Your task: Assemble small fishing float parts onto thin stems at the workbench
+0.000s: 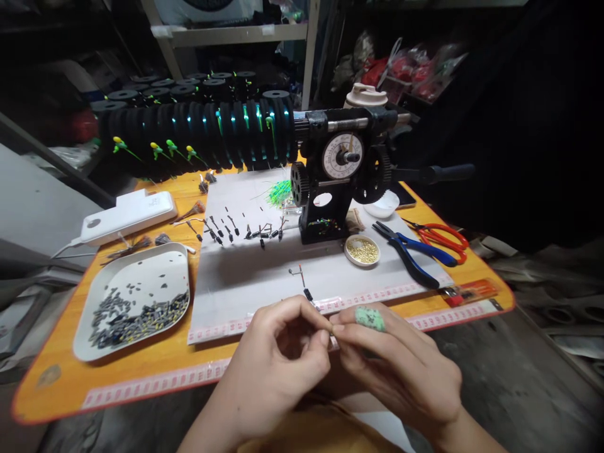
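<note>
My left hand (278, 362) and my right hand (406, 362) meet at the fingertips over the front edge of the white board (236, 280). Both are closed in a pinch; whatever sits between the fingers is too small to make out. A green speckled wrap (370, 319) covers part of a right finger. Just beyond my hands lies a small black piece (308, 294) with thin wire-like parts (302, 274). Several similar black-ended pieces (262, 234) are farther back on the board. To the right stands a small round dish of gold beads (362, 250).
A black hand-cranked winder with a dial (343, 156) carries a row of black spools (198, 135). At left, a white tray (85, 333) holds small grey and yellow pieces, near a power strip (127, 214). Blue-handled pliers (415, 255) and red-handled scissors (443, 238) lie right.
</note>
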`<state>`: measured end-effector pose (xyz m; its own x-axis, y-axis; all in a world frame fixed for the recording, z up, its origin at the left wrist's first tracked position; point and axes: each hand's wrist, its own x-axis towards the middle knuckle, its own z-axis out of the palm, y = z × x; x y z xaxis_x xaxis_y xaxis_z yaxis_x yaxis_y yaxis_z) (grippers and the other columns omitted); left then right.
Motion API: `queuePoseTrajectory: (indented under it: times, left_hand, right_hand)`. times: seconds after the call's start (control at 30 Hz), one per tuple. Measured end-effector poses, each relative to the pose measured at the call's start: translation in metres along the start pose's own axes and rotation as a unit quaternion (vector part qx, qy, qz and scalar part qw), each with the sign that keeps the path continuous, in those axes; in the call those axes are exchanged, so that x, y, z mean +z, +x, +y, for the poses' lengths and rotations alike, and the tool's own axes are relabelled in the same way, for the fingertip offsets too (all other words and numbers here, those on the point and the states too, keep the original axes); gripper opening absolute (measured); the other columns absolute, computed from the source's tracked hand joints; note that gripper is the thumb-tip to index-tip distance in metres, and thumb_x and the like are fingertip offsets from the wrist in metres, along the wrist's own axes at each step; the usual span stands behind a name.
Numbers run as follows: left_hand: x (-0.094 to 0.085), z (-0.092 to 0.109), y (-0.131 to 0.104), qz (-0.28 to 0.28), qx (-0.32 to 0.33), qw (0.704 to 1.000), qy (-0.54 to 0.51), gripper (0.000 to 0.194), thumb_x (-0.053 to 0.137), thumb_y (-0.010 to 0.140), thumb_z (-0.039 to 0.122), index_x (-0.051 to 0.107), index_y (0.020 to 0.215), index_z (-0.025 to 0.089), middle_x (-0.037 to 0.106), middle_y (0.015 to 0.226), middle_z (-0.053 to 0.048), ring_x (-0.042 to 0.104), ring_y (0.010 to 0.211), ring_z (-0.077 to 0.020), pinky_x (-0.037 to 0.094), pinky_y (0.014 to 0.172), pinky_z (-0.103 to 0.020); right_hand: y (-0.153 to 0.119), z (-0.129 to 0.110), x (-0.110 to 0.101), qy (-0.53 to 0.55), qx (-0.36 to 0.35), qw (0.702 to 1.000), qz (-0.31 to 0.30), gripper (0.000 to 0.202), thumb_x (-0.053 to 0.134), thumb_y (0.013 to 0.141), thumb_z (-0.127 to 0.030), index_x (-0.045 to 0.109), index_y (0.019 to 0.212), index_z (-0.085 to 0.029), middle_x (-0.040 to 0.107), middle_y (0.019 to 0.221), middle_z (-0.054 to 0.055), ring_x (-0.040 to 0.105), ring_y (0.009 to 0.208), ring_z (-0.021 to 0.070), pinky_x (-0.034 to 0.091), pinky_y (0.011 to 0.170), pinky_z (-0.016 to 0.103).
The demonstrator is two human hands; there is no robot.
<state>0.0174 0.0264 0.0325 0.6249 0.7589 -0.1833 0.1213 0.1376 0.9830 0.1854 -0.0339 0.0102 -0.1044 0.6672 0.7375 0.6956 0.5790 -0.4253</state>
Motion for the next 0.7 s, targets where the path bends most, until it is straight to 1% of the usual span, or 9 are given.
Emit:
queuePoseTrajectory:
  times: [0.1,0.27,0.37,0.47,0.53,0.7]
  left_hand:
    - [-0.0008,-0.0004,-0.0009,-0.011,-0.002,1.0,-0.024,0.009,0.058,0.087,0.025,0.061,0.081,0.018,0.057,0.074,-0.002,0.049,0.068,-0.0175,0.037,0.062,-0.031]
    - [0.0,-0.0003,-0.0029,-0.015,-0.013,0.999,-0.045,0.008,0.059,0.087,0.023,0.061,0.082,0.018,0.056,0.074,0.0,0.047,0.068,-0.0155,0.036,0.063,-0.029]
    - [0.0001,0.0,-0.0024,-0.019,-0.024,0.998,-0.057,0.008,0.062,0.086,0.024,0.06,0.081,0.018,0.055,0.073,0.0,0.046,0.068,-0.015,0.036,0.063,-0.028]
    - [-0.0006,-0.001,-0.0013,-0.019,-0.015,0.998,-0.066,0.01,0.063,0.086,0.024,0.059,0.079,0.018,0.053,0.073,0.0,0.045,0.067,-0.0144,0.035,0.062,-0.028]
    - [-0.0013,-0.0021,-0.0009,-0.023,-0.015,0.997,-0.073,0.01,0.062,0.087,0.025,0.059,0.08,0.018,0.053,0.073,0.0,0.044,0.067,-0.0144,0.035,0.062,-0.028]
    - [-0.0029,-0.0032,-0.0022,-0.045,-0.043,0.992,-0.108,0.013,0.063,0.089,0.029,0.06,0.083,0.017,0.054,0.074,0.0,0.044,0.067,-0.0136,0.035,0.062,-0.027]
  right_hand:
    - [0.0029,-0.0028,0.0007,0.02,0.024,1.0,0.007,0.017,0.063,0.088,-0.003,0.068,0.099,-0.015,0.073,0.087,0.006,0.07,0.079,0.0125,0.059,0.075,0.02]
    - [0.0061,-0.0066,0.0014,0.02,0.029,0.999,0.031,0.018,0.064,0.086,-0.001,0.067,0.096,-0.015,0.073,0.084,0.005,0.069,0.077,0.0107,0.058,0.075,0.017]
    - [0.0043,-0.0065,0.0007,0.018,0.021,0.999,0.016,0.017,0.063,0.087,-0.001,0.067,0.097,-0.014,0.073,0.086,0.006,0.07,0.079,0.0113,0.057,0.077,0.018]
    - [0.0012,-0.0051,-0.0001,0.02,0.01,1.0,-0.004,0.015,0.063,0.089,-0.004,0.068,0.098,-0.013,0.073,0.087,0.007,0.07,0.081,0.0127,0.058,0.077,0.02]
    - [0.0003,-0.0046,-0.0004,0.017,0.011,1.0,-0.001,0.015,0.063,0.089,-0.003,0.068,0.098,-0.013,0.073,0.088,0.008,0.071,0.082,0.0129,0.058,0.077,0.02]
    - [0.0034,-0.0062,0.0003,0.016,0.027,0.999,0.023,0.018,0.062,0.088,-0.002,0.066,0.097,-0.017,0.073,0.086,0.005,0.07,0.079,0.0113,0.059,0.075,0.019]
